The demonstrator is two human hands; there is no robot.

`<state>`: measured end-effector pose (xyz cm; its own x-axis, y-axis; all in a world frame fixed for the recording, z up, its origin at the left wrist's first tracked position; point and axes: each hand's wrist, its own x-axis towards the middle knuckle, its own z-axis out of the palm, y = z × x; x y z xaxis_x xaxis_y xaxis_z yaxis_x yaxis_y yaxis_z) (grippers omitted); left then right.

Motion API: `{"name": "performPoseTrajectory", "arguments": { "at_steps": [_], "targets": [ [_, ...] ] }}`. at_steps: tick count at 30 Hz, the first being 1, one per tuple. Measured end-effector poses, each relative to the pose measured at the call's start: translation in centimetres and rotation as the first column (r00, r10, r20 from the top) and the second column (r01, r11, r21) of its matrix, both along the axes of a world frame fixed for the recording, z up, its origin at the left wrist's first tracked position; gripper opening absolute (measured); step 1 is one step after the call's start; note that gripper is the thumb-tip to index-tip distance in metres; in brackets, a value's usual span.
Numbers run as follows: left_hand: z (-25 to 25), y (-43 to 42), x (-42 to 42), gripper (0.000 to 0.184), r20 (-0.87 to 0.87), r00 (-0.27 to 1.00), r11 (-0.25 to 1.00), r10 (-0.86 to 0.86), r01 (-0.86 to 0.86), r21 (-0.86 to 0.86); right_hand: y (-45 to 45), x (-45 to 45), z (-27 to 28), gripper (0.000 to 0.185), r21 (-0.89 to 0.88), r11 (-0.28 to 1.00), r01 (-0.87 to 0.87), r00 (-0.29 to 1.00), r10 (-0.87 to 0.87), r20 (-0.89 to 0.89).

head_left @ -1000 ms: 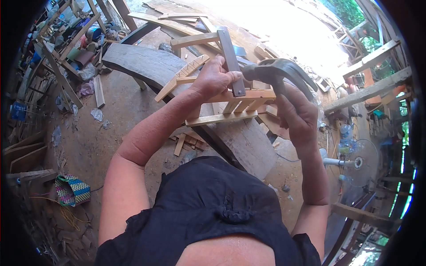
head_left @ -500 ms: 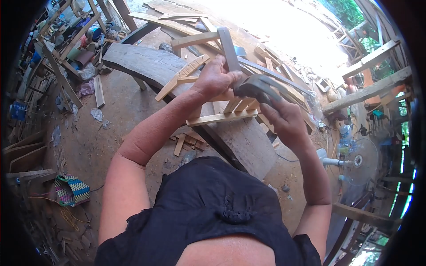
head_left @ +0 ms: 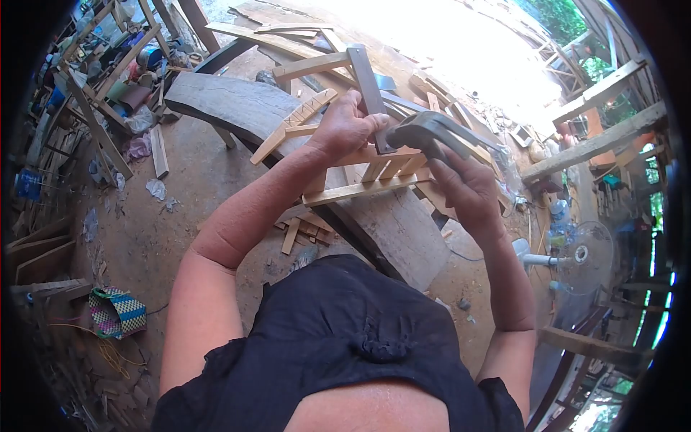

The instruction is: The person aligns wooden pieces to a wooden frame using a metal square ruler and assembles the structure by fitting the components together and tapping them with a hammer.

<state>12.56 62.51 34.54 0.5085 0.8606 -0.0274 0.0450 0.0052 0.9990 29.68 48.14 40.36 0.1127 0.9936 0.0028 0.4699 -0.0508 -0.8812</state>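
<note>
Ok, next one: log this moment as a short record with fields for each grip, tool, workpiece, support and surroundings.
Left grip: closed on the dark bar, thumb near its lower end
Right grip: closed around the hammer's handle
Tool: hammer, head beside the bar's lower end; contact cannot be told
Workpiece: pale wooden frame with slats, partly behind the hands
Support: grey bench beneath the frame
Surroundings: woven basket at picture left, fan at right, wood offcuts on the floor
</note>
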Motion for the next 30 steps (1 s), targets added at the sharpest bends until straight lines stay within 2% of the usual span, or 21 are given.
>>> {"name": "performPoseTrajectory", "arguments": {
  "at_steps": [1, 3, 5, 7, 8, 10, 12, 13, 15, 16, 18, 19, 20, 21, 22, 24, 27, 30],
  "targets": [
    [-0.1, 0.1, 0.0, 0.029, -0.012, 1.0, 1.0, -0.009, 0.009, -0.006, -0.3, 0.0, 0.0, 0.031, 0.002, 1.0, 0.004, 1.0, -0.004, -0.002],
    [-0.3, 0.3, -0.1, 0.029, -0.041, 0.999, 1.0, -0.016, 0.015, -0.017, -1.5, 0.1, -0.1, 0.028, 0.054, 0.99, 0.133, 0.971, -0.119, -0.209],
    [-0.9, 0.6, 0.0, 0.029, -0.07, 0.997, 0.999, -0.031, 0.029, -0.03, -2.9, 1.2, -1.7, 0.027, 0.099, 0.98, 0.175, 0.963, -0.15, -0.222],
    [-1.7, 1.0, 0.0, 0.029, -0.019, 0.999, 0.999, -0.025, 0.026, 0.021, -5.1, 2.9, -4.7, 0.029, 0.09, 0.97, 0.227, 0.952, -0.202, -0.23],
    [-1.6, 1.2, -0.3, 0.036, -0.052, 0.996, 0.997, -0.073, 0.073, -0.003, -6.2, 3.7, -6.2, 0.024, 0.066, 0.969, 0.236, 0.967, -0.228, -0.112],
    [-0.7, 0.7, -0.4, 0.035, -0.103, 0.993, 0.999, -0.052, 0.051, -0.004, -8.2, 4.8, -10.8, 0.024, 0.043, 0.958, 0.284, 0.956, -0.279, -0.09],
    [-0.5, 0.8, -0.6, 0.035, -0.187, 0.981, 0.999, -0.043, 0.041, -0.016, -10.4, 6.2, -16.4, 0.027, -0.023, 0.942, 0.336, 0.921, -0.323, 0.216],
    [-0.6, 0.9, -0.7, 0.035, -0.194, 0.98, 0.999, -0.054, 0.053, -0.013, -11.1, 6.3, -18.2, 0.027, -0.023, 0.938, 0.347, 0.919, -0.335, 0.21],
    [-1.1, 1.1, -0.8, 0.034, -0.192, 0.981, 1.0, -0.013, 0.011, -0.014, -12.3, 6.3, -21.3, 0.025, -0.096, 0.921, 0.378, 0.852, -0.306, 0.424],
    [-1.4, 1.4, -0.9, 0.033, -0.171, 0.985, 0.999, -0.03, 0.026, -0.021, -12.6, 6.1, -22.3, 0.025, -0.096, 0.917, 0.387, 0.852, -0.316, 0.418],
    [-1.2, 1.6, -1.1, 0.033, -0.192, 0.981, 0.999, -0.038, 0.032, -0.03, -13.2, 5.6, -24.3, 0.024, 0.056, 0.925, 0.376, 0.828, -0.362, 0.428],
    [-1.0, 1.3, -1.1, 0.033, -0.207, 0.978, 0.999, -0.038, 0.03, -0.042, -13.5, 5.5, -25.6, 0.024, 0.052, 0.921, 0.387, 0.828, -0.371, 0.42],
    [-0.9, 0.9, -0.9, 0.033, -0.215, 0.975, 0.998, -0.049, 0.042, -0.039, -13.7, 5.4, -26.8, 0.025, 0.078, 0.928, 0.363, 0.799, -0.354, 0.487],
    [-0.7, 0.6, -0.7, 0.032, -0.189, 0.98, 0.998, -0.057, 0.048, -0.052, -13.7, 5.4, -27.0, 0.027, 0.104, 0.936, 0.335, 0.763, -0.335, 0.553],
    [-0.5, 0.4, -0.7, 0.032, -0.163, 0.985, 0.997, -0.06, 0.051, -0.063, -13.7, 5.4, -27.0, 0.027, 0.108, 0.934, 0.341, 0.764, -0.342, 0.547],
    [-0.5, 0.0, -0.6, 0.031, -0.145, 0.987, 0.997, -0.065, 0.059, -0.045, -13.6, 5.3, -26.3, 0.03, 0.036, 0.952, 0.304, 0.723, -0.255, 0.642],
    [-0.7, -0.3, -0.5, 0.03, -0.112, 0.993, 0.998, -0.045, 0.041, -0.038, -12.4, 6.5, -23.9, 0.033, 0.018, 0.975, 0.222, 0.704, -0.173, 0.689],
    [-0.5, -0.4, -0.4, 0.029, -0.132, 0.99, 0.999, -0.04, 0.038, -0.022, -9.6, 8.0, -20.9, 0.039, 0.086, 0.967, 0.238, 0.774, -0.243, 0.585]
  ]
}}
